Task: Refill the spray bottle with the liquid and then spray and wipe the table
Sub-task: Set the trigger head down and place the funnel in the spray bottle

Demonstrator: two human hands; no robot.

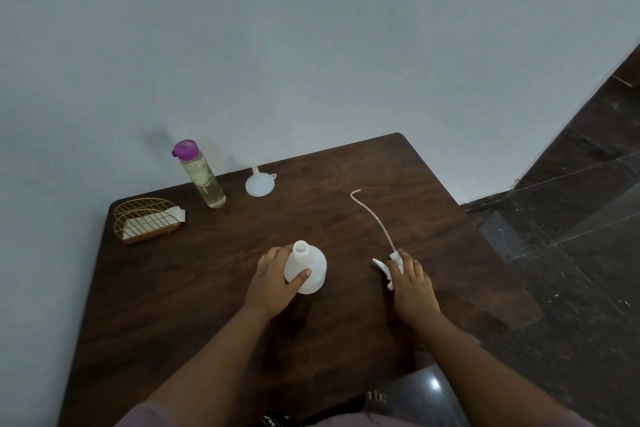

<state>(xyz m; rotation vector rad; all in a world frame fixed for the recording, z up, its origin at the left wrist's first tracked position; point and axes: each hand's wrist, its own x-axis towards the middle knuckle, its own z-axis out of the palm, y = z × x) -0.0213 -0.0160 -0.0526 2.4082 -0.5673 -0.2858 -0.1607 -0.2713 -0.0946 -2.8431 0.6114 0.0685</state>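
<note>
The dark wooden table [207, 288] is not yet sprayed or wiped. Near its middle stands the white spray bottle [306, 269], uncapped and seemingly unfilled, gripped by the left hand [273, 282]. Just right, the right hand [412, 284] curls round the removed spray head [389, 265], laying it down. Far left wait the liquid bottle [201, 175], closed, and the funnel [259, 183].

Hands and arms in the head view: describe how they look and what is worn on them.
Both hands, left hand and right hand, are bare: no gloves, rings, watch or bracelets visible. The forearms are uncovered. At the bottom edge of the picture, pale mauve sleeves begin near the upper arms. No markings can be made out.
</note>
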